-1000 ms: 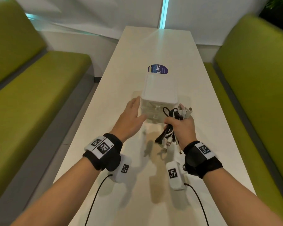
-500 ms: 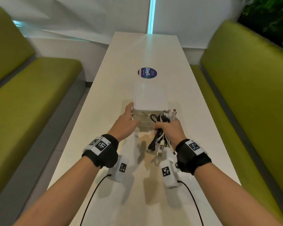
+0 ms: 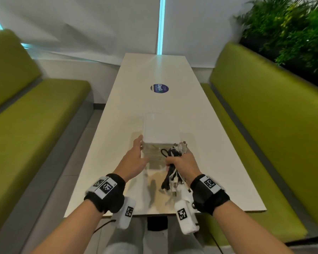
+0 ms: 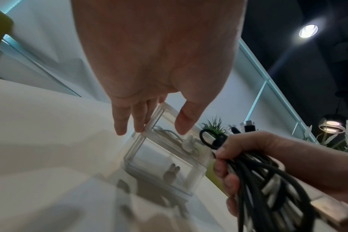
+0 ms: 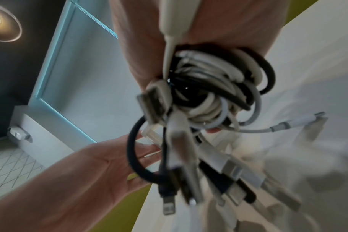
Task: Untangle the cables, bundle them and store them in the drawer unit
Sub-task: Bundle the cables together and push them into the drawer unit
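A small drawer unit (image 3: pixel 161 129) with a white top and clear drawers stands mid-table. The left wrist view shows its see-through front (image 4: pixel 159 158) with rabbit-shaped knobs. My left hand (image 3: pixel 141 149) lies at the unit's near left corner: straight fingers (image 4: pixel 139 122) touch the side edge and the thumb stands apart before the front. My right hand (image 3: pixel 174 162) grips a bunch of black and white cables (image 3: pixel 173 173) just in front of the unit's right side. Their plugs hang below the fist (image 5: pixel 189 180). The coils (image 4: pixel 268 180) fill that hand.
The long white table (image 3: pixel 209 143) runs away from me and bears a round blue sticker (image 3: pixel 159 88). Green benches (image 3: pixel 35 125) flank both sides. Plants (image 3: pixel 292 33) stand behind the right bench. The table's near edge (image 3: pixel 154 213) lies under my wrists.
The view has lifted and pulled back. My left hand stays at the unit's left corner. My right hand, still gripping the cables, sits closer to the unit's front.
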Demonstrator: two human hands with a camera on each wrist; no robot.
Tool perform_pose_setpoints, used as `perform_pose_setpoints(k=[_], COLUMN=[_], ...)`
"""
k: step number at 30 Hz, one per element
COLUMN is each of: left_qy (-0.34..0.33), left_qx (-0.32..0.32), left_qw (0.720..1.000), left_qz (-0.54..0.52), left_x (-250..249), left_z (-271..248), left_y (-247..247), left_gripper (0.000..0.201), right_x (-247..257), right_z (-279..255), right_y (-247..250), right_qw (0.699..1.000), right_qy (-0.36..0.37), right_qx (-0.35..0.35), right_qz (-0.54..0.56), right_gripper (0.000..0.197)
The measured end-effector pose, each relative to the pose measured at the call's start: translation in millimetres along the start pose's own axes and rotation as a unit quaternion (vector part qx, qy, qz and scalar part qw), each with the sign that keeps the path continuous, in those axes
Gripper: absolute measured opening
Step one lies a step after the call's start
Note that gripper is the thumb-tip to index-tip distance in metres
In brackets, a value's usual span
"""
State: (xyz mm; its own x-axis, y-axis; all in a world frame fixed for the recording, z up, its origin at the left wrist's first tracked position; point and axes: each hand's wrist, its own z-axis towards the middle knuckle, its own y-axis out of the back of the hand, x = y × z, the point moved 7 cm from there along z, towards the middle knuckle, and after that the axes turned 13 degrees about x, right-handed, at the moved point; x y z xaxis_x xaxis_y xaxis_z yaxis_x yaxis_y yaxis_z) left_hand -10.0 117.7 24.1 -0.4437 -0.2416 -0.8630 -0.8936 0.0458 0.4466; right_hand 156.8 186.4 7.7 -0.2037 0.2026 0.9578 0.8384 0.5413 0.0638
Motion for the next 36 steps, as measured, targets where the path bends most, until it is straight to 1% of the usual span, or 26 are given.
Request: perform_pose_setpoints(k=[1, 2, 4, 6, 7, 9, 12, 14, 16, 17, 18, 21, 23, 26, 29, 36], left_qy=[0.007, 0.019, 0.038, 0.031, 0.020, -0.008, -0.034, -0.033, -0.030, -0.027, -0.024, -0.011, 0.005, -0.012, -0.024, -0.012], left_qx=[-0.018, -0.047, -0.100, -0.111, -0.107, -0.098, -0.094, -0.091, -0.092, -0.090, -0.085, -0.050, -0.034, -0.045, -0.054, -0.016], left_qw=[1.000, 0.999, 0.989, 0.975, 0.969, 0.957, 0.936, 0.911, 0.882, 0.872, 0.868, 0.869, 0.860, 0.847, 0.845, 0.840], left_qz=[-0.008, 0.005, 0.097, 0.189, 0.221, 0.271, 0.338, 0.400, 0.461, 0.480, 0.488, 0.493, 0.509, 0.529, 0.532, 0.542], left_x=[5, 11, 15, 9, 4, -8, -20, -23, -25, -26, -26, -23, -20, -17, -20, -23], left_z=[-5, -11, -19, -21, -19, -14, -3, 4, 8, 10, 11, 14, 18, 22, 18, 22], left_y=[3, 6, 10, 3, -2, -16, -31, -38, -42, -44, -46, -52, -55, -59, -59, -63], left_gripper=[0.078, 0.071, 0.048, 0.022, 0.017, 0.020, 0.027, 0.027, 0.025, 0.022, 0.020, 0.013, 0.008, 0.016, 0.016, 0.019], right_x=[0, 2, 11, 26, 33, 43, 42, 35, 28, 26, 24, 21, 22, 23, 21, 17], right_z=[-6, -13, -24, -30, -31, -27, -12, -3, 1, 2, 4, 12, 16, 19, 21, 22], right_y=[-1, 0, 2, 0, -2, -6, -11, -9, -7, -7, -6, -3, -2, -2, -1, 0], right_qw=[1.000, 1.000, 0.997, 0.993, 0.991, 0.990, 0.989, 0.987, 0.986, 0.986, 0.986, 0.987, 0.987, 0.988, 0.987, 0.988], right_qy=[0.007, 0.019, 0.052, 0.087, 0.097, 0.097, 0.063, 0.038, 0.025, 0.023, 0.021, 0.012, 0.007, 0.008, 0.006, 0.002], right_qx=[-0.003, -0.007, -0.017, -0.015, -0.010, 0.006, 0.049, 0.060, 0.070, 0.074, 0.076, 0.081, 0.087, 0.095, 0.096, 0.092], right_qz=[0.002, -0.005, -0.050, -0.084, -0.093, -0.102, -0.128, -0.144, -0.147, -0.149, -0.150, -0.142, -0.133, -0.123, -0.125, -0.122], right_gripper=[0.045, 0.059, 0.084, 0.085, 0.084, 0.082, 0.086, 0.082, 0.084, 0.084, 0.085, 0.085, 0.086, 0.088, 0.085, 0.085])
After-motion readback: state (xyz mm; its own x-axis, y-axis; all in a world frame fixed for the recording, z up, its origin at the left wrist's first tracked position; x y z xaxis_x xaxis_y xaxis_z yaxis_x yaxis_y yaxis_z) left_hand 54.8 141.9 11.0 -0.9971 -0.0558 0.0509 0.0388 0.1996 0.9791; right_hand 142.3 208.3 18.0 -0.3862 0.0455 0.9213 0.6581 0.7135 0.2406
